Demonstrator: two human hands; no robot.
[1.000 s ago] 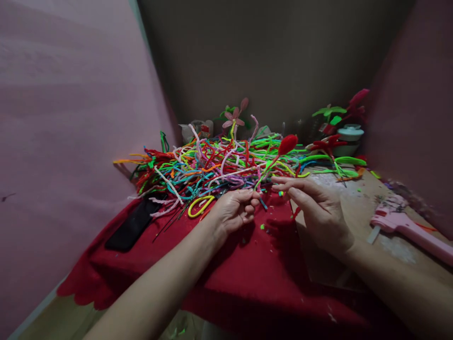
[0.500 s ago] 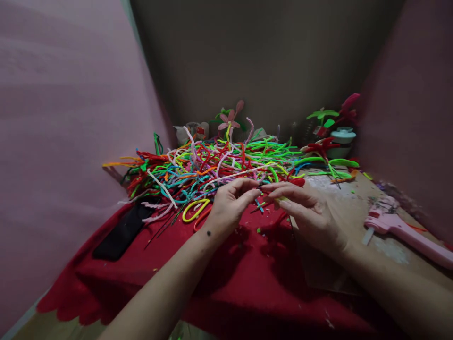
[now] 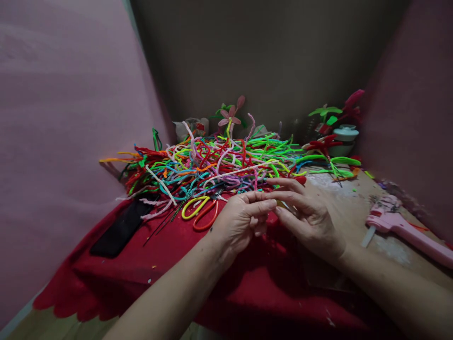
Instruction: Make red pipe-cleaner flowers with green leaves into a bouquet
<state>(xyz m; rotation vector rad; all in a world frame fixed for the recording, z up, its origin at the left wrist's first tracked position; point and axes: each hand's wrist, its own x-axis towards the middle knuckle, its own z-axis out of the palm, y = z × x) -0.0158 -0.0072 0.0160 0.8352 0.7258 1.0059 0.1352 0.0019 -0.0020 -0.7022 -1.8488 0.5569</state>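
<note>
Hands have drawn closer: left hand (image 3: 242, 222) pinched shut, contents hidden; right hand (image 3: 311, 219) fingers spread. Fuzzy, bent pipe cleaners (image 3: 219, 163) heap behind them.

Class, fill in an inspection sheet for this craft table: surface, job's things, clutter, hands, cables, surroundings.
Surface: red cloth with a scalloped edge; bare brown board at right, flecked with scraps.
Job's things: heap of coloured pipe cleaners just beyond the hands.
Clutter: scissors with yellow and orange loops, flat black object, pink tool, pink pipe-cleaner flower, white pot.
Grippers: left hand and right hand meet fingertip to fingertip over the cloth; what they pinch is hidden.
Cables: nothing seen.
Surroundings: pink wall at left, dark wall behind.
</note>
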